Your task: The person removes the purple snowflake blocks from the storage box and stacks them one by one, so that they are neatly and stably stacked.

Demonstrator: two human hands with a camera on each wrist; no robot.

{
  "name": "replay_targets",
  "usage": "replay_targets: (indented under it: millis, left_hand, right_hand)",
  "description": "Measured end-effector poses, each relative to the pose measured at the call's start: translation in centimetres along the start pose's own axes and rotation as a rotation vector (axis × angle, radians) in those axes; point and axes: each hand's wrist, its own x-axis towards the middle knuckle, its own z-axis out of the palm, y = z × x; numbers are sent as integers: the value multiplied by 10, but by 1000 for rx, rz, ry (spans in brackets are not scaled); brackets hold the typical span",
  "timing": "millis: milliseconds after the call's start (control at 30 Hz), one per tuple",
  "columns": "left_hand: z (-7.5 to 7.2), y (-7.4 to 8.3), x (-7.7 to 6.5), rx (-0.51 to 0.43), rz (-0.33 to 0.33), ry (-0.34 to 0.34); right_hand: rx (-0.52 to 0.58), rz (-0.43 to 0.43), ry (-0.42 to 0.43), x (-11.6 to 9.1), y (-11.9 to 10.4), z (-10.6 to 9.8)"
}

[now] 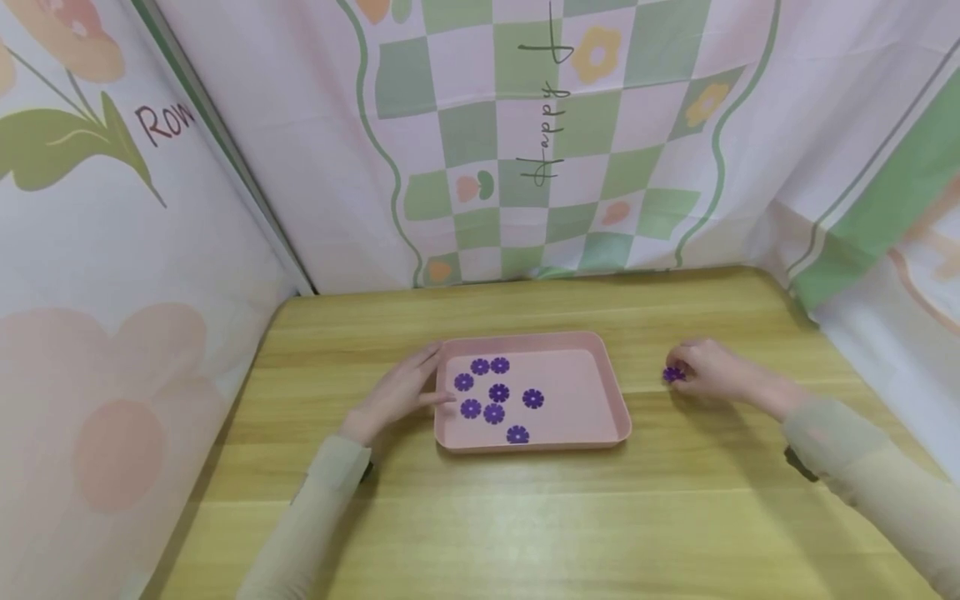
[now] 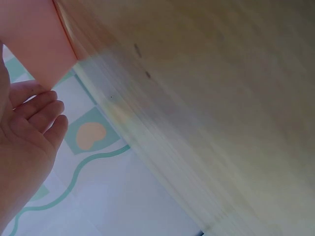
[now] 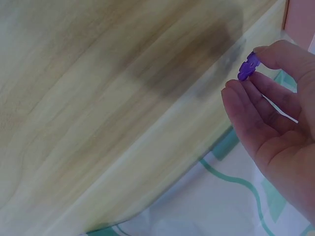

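Note:
A shallow pink tray lies on the table, with several purple notched snowflake discs flat inside, mostly toward its left half. One snowflake disc sits by the near wall. My left hand rests at the tray's left side, fingers by the far corner and thumb reaching over the rim. In the left wrist view its loosely bent fingers touch the pink wall. To the right of the tray, my right hand pinches a purple snowflake disc between thumb and fingertips, low over the wood.
The wooden table has a rounded far right corner. A printed curtain hangs along its far edge, and more printed cloth rises at the left side and at the right.

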Motion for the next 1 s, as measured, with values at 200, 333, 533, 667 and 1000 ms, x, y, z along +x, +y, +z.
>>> replay_targets:
  millis: [200, 333, 533, 667, 1000]
  left_hand:
    - [0, 0, 0, -1, 1, -2]
    - [1, -1, -1, -9, -6, -14]
    - [2, -1, -2, -17, -12, -16]
    - [2, -1, -1, -9, -10, -12]
    - [0, -1, -1, -10, -5, -7]
  right_hand:
    - [-29, -13, -9, -2, 3, 6]
    - [-30, -2, -36, -2, 1, 9]
    - [-25, 10, -54, -3, 0, 10]
    - [-24, 26, -57, -3, 0, 10]
    - [-22, 1, -23, -3, 0, 10]
